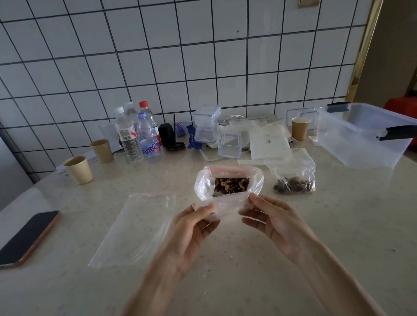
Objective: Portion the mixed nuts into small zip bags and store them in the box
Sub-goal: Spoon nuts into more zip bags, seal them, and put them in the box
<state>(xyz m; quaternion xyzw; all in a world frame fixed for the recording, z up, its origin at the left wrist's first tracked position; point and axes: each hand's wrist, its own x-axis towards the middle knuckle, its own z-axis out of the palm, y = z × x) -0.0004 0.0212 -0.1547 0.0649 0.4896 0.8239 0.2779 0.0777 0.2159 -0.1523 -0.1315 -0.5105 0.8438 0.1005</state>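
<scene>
Left hand: the left hand (pixel 193 225) was raised over the near-centre of the table (pixel 253 262), fingers curled, thumb and fingertips pinching the left part of the near lip of the open zip bag (pixel 228 188).
Right hand: the right hand (pixel 272 220) mirrored it, thumb and forefinger pinching the right part of the same lip; remaining fingers loosely curled below, holding nothing else that could be seen.
Gap between hands: close together but not touching; a short span of clear plastic stretched between them.
Open zip bag: mouth spread wide toward the camera, pink seal strip along its far edge; it sat just beyond the fingertips. Whether its base rested on the table could not be told.
Mixed nuts: a brown heap of mixed nuts (pixel 232 185) lay visible inside the open bag.
Second bag: a filled bag (pixel 294 178) stood just right of the open one, nuts settled at the bottom, top crumpled; apart from both hands.
Flat bag: an empty clear bag (pixel 134 229) lay flat on the table, left of the left hand, untouched.
Box: a clear storage box (pixel 365 133) with dark latch handles sat at the far right of the table, lid off, well apart from the hands.
Phone: a dark phone (pixel 26 238) lay face-up at the near left edge.
Far clutter: water bottles (pixel 140 134), three paper cups (pixel 79 169), small clear containers (pixel 206 124) and papers along the tiled wall (pixel 199 51).
</scene>
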